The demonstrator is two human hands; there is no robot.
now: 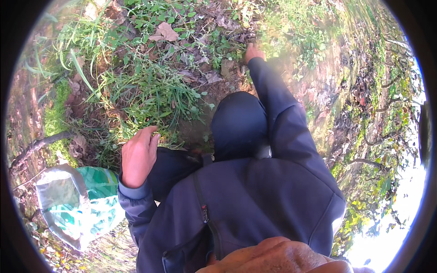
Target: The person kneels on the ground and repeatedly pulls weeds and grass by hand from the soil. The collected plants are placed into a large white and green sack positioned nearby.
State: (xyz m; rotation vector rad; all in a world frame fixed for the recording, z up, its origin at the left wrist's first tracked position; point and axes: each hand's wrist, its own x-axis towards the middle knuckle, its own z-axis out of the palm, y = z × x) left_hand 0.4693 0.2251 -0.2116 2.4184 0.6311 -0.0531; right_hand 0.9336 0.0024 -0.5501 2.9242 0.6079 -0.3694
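My left hand (138, 157) is raised beside my dark-clad left knee (175, 167), its back towards me. Its thumb stands a little off the fingers, and nothing shows in it. My right arm stretches far forward past my right knee (239, 124). At its end my right hand (255, 54) is down at the ground among small green plants (220, 51) and dry leaves (245, 37). Its fingertips are hidden, so I cannot tell whether they grip anything. A grass clump (155, 92) grows in front of my left hand.
A green and white woven bag (83, 201) with grey trim stands at my left. Near it a bare branch (42, 145) lies over moss (56, 123). A large dry leaf (164, 32) lies ahead. Thin branches (367, 163) and leaf litter spread on the right.
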